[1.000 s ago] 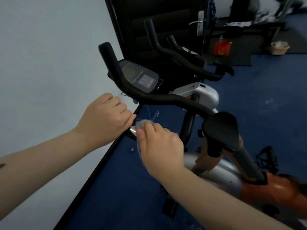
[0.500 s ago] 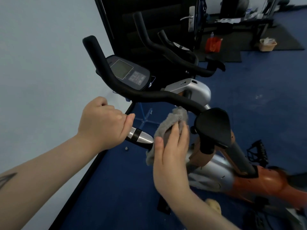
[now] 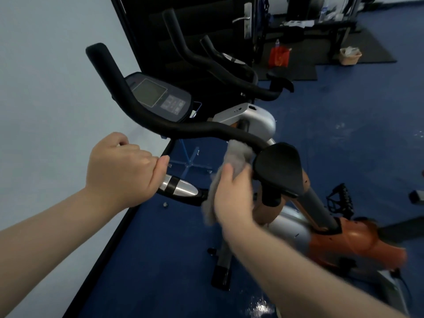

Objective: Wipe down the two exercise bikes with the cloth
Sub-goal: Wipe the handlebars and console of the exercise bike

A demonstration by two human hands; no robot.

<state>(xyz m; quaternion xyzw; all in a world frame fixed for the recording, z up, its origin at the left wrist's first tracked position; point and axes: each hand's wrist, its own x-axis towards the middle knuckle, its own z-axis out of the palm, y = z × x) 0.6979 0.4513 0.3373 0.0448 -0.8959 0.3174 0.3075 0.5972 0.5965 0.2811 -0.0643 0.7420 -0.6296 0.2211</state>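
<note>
Since a moment ago, the right hand [image 3: 231,198] has carried the grey cloth [image 3: 236,154] up from the silver-tipped grip [image 3: 181,188] to the black handlebar [image 3: 197,128] of the near exercise bike [image 3: 358,242]. Its fingers [image 3: 226,174] press the cloth flat, the top bunched under the bar just past the fingertips, the tail hanging below the palm. The left hand [image 3: 121,168] is wrapped tight round the lower grip. The second exercise bike [image 3: 229,63] stands well beyond both hands.

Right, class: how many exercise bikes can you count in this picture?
2. The near bike stands right under the hands, its handlebar held by the left hand. The far bike stands behind it by the dark door. More may be hidden out of frame.
</note>
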